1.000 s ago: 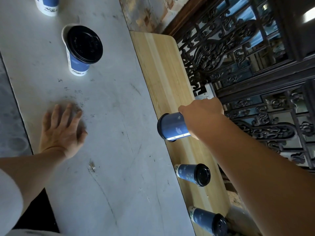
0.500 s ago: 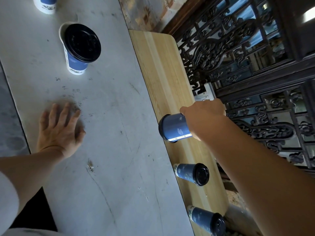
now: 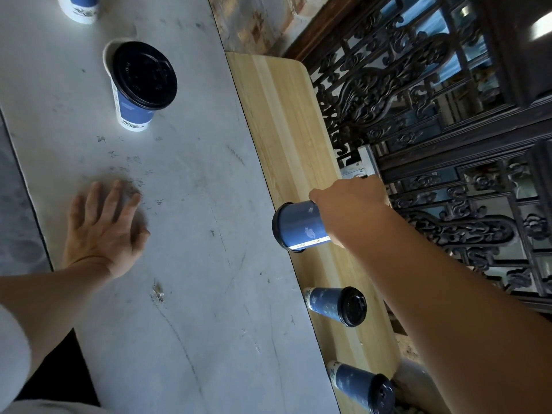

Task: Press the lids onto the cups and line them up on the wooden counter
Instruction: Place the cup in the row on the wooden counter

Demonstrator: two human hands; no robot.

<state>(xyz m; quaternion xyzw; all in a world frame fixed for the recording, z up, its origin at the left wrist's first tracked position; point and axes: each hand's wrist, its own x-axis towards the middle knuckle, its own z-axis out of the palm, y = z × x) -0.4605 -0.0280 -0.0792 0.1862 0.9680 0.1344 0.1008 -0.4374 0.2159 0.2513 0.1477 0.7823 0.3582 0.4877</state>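
My right hand point(image 3: 352, 210) grips a blue paper cup point(image 3: 298, 225) from its top end, holding it over the wooden counter point(image 3: 280, 115) near the counter's left edge. The hand hides that end of the cup. Two blue cups with black lids, one point(image 3: 328, 304) nearer the held cup and one point(image 3: 355, 385) further down, stand in a row on the counter. On the grey table point(image 3: 194, 264) stands another blue cup with a black lid point(image 3: 140, 85). My left hand point(image 3: 104, 228) rests flat on the grey table with its fingers spread, holding nothing.
A further blue and white cup point(image 3: 79, 7) is cut off by the top left edge. A dark carved wooden lattice screen point(image 3: 418, 115) runs along the counter's right side. A stretch of bare wood lies beyond the held cup.
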